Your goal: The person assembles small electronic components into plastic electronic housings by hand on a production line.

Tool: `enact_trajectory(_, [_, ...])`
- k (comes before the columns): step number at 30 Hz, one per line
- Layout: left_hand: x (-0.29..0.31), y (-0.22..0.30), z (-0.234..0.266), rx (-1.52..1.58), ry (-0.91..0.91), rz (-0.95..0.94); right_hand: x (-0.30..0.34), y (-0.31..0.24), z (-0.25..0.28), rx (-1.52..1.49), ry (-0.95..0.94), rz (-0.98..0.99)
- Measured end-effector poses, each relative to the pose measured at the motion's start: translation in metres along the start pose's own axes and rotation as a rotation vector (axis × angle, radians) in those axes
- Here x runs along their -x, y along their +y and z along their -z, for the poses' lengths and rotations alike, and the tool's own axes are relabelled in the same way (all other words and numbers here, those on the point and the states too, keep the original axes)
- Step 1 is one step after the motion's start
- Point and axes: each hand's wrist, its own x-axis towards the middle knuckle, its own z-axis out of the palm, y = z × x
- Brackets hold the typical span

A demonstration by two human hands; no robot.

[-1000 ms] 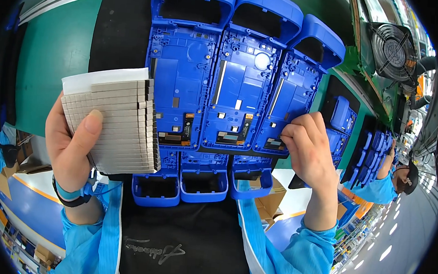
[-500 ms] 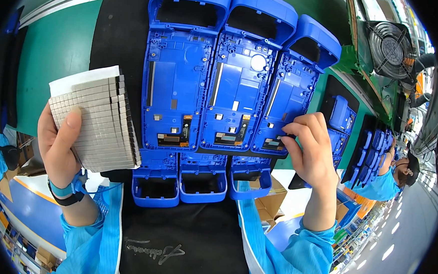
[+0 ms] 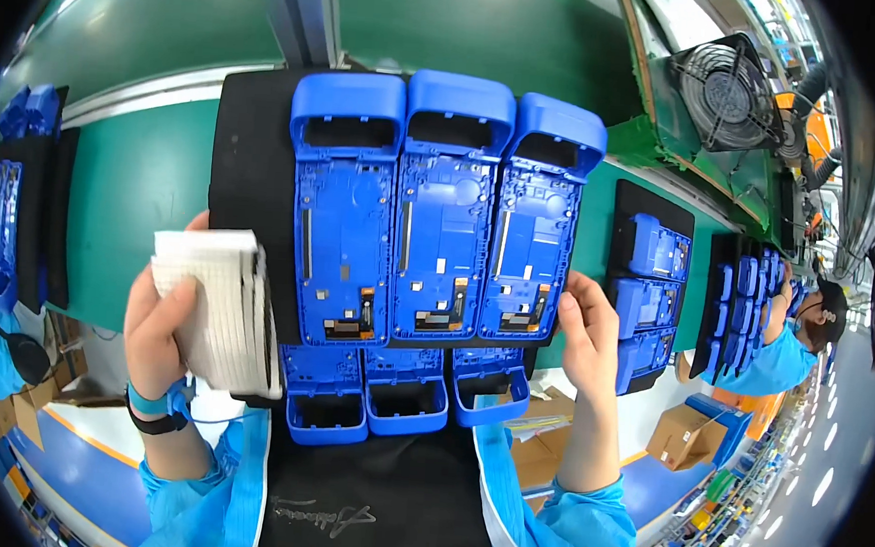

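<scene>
My left hand [image 3: 159, 322] is closed round a stack of sheets of small grey pads [image 3: 220, 310] with white backing, thumb on top. One of its fingertips shows beyond the stack, at the left edge of a black board [image 3: 248, 182]. On this board lie three blue plastic housings [image 3: 346, 208], [image 3: 446, 214], [image 3: 535, 229] side by side, each with an open frame at its far end and small parts fitted inside. My right hand [image 3: 591, 338] is closed at the board's right edge, thumb beside the right housing; its other fingers are partly hidden.
Nearer me, a row of blue housings [image 3: 407, 412] sits below the board. More housings [image 3: 651, 302] lie on a black board to the right, others [image 3: 6, 207] at far left. A fan [image 3: 731, 96] stands far right. A co-worker [image 3: 789, 345] handles housings at right.
My right hand has left the right housing's near corner and moved to the board's right side. The stack in my left hand has tilted. The whole view has shifted, showing more of the far side.
</scene>
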Motion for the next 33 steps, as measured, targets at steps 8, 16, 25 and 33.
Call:
enact_trajectory(8, [0.005, 0.007, 0.012, 0.108, -0.068, -0.05, -0.005, 0.004, -0.014, -0.296, 0.064, 0.072])
enact_trajectory(16, [0.015, 0.018, -0.005, 0.278, -0.372, 0.063, 0.011, 0.006, 0.034, -0.347, 0.23, 0.14])
enact_trajectory(25, [-0.028, 0.034, -0.146, 0.05, -1.067, 0.648, 0.032, 0.064, 0.2, -0.044, 0.52, 0.003])
enact_trajectory(33, [-0.017, -0.028, -0.23, 0.125, -1.285, 0.851, -0.001, 0.112, 0.235, -0.075, 1.095, 0.222])
